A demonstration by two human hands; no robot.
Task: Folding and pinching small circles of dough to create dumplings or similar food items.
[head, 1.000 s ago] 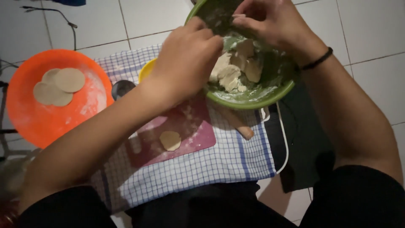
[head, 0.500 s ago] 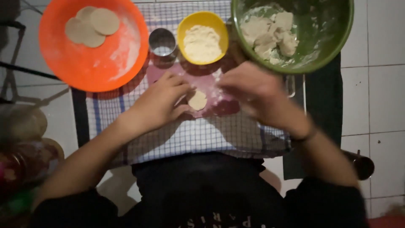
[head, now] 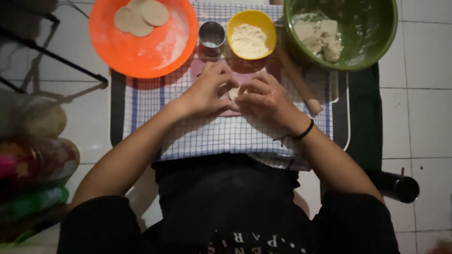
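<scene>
Head view, only one: both hands meet over a pink board lying on a blue checked cloth. A small pale dough piece sits on the board at centre frame, wedged between the two hands. Left hand is at 9 o'clock of the dough, fingers curled in, tips against its left edge; right hand is at 3 o'clock, fingers bent over and partly covering it. Both look pinched lightly on the dough, but how hard they grip I cannot tell, since the fingers hide most of it. Only a sliver of dough shows in the gap between thumbs and forefingers. Around them: orange plate at 11 o'clock with flat dough rounds, small metal cup at 12, yellow bowl of flour just right of the cup, green bowl with dough lumps at 1 to 2 o'clock, wooden rolling pin slanting just beside the right hand. Risks, as a judgement: the dough is soft, so uneven pressing could tear or thin it; the board shows little flour, so sticking seems likely; the right wrist is near the pin and could knock it rolling toward the cloth edge; the metal cup stands close above the left knuckles and could tip.
</scene>
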